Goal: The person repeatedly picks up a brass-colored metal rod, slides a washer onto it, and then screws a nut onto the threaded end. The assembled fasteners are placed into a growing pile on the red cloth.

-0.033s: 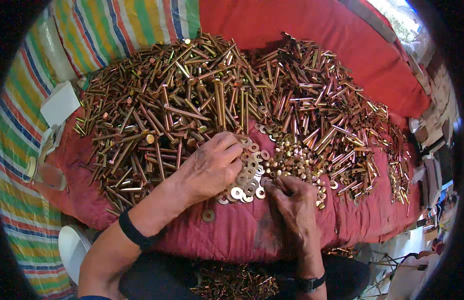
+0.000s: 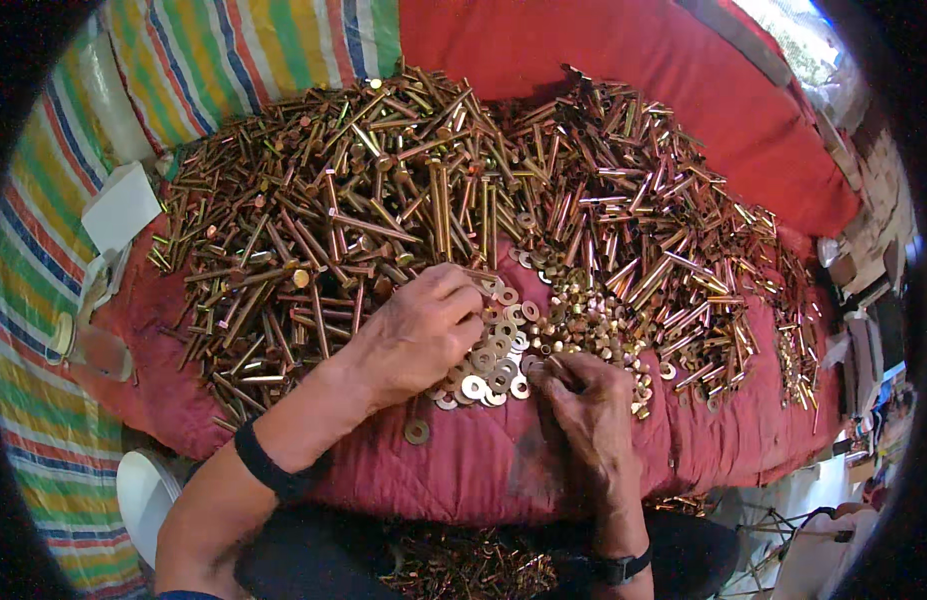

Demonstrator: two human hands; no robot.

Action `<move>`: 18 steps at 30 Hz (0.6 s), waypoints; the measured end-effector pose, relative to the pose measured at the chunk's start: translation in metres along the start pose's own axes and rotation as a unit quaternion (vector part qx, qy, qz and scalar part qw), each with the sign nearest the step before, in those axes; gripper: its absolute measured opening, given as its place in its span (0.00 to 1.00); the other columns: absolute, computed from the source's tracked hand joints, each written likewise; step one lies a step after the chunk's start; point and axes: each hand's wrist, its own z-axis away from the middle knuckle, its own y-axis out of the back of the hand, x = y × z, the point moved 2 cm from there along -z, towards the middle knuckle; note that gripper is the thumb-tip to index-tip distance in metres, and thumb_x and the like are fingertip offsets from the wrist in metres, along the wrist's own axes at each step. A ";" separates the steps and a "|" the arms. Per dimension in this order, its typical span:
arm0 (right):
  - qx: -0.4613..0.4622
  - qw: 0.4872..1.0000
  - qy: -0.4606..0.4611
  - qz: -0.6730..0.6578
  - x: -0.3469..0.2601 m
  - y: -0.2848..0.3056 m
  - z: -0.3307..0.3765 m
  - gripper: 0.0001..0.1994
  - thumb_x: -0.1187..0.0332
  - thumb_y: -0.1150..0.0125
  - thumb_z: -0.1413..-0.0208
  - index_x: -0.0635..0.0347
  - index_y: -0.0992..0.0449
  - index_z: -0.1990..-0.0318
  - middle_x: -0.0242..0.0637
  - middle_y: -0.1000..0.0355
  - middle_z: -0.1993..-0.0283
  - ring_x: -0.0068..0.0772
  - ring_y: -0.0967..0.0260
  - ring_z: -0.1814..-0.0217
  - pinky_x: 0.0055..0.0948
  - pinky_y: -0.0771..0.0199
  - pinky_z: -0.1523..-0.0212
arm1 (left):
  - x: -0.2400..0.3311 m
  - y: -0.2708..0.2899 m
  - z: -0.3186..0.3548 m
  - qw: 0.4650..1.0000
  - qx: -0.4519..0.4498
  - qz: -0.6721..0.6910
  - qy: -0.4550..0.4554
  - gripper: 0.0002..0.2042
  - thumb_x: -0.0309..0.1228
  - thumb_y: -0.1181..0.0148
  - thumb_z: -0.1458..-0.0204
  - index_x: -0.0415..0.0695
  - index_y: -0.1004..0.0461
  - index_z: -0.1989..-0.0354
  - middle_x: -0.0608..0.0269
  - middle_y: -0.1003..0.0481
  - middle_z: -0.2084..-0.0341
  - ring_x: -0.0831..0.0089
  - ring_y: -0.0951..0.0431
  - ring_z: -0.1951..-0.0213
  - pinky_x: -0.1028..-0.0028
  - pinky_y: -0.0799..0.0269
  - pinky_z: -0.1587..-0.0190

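Observation:
My left hand (image 2: 418,330) is closed, its fingers curled at the upper left edge of a heap of flat metal washers (image 2: 500,378). Whatever those fingers hold is hidden behind the knuckles. At the right side of the washers, my right hand (image 2: 591,405) has its thumb and fingers pinched together. What lies in that pinch is too small to make out. Small brass-coloured nuts (image 2: 588,315) are heaped just beyond my right hand. Long bronze-coloured hex bolts (image 2: 328,215) pile up behind my left hand. One loose washer (image 2: 416,431) lies near the cloth's front edge.
A quilted red cloth (image 2: 453,475) lies under everything. Metal tubes or sleeves (image 2: 648,195) are piled at the far right. A striped sheet (image 2: 53,380) rises along the left, with a white box (image 2: 121,207) against it. More metal pieces (image 2: 473,562) lie below, between my legs.

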 end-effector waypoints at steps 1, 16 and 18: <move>0.000 1.000 0.022 -0.010 -0.001 0.000 -0.001 0.12 0.69 0.31 0.43 0.66 0.15 0.55 0.51 0.17 0.63 0.52 0.17 0.60 0.38 0.20 0.57 | -0.001 0.003 0.002 1.000 0.017 0.019 0.011 0.08 0.22 0.40 0.54 0.36 0.20 0.65 0.53 0.22 0.62 0.54 0.22 0.48 0.60 0.24 0.41; -0.044 0.968 -0.122 -0.215 -0.011 0.002 -0.007 0.08 0.69 0.33 0.41 0.68 0.17 0.65 0.30 0.22 0.71 0.18 0.30 0.71 0.22 0.33 0.70 | 0.005 0.003 0.011 0.999 0.004 -0.018 -0.049 0.11 0.29 0.40 0.47 0.39 0.19 0.58 0.55 0.17 0.57 0.58 0.16 0.50 0.54 0.23 0.37; -0.043 0.967 -0.115 -0.222 -0.008 0.001 -0.007 0.10 0.69 0.33 0.41 0.70 0.17 0.60 0.32 0.20 0.68 0.21 0.28 0.69 0.24 0.29 0.66 | -0.003 0.010 0.006 0.995 0.079 0.046 0.024 0.09 0.26 0.38 0.44 0.38 0.19 0.56 0.54 0.16 0.58 0.55 0.15 0.51 0.54 0.22 0.39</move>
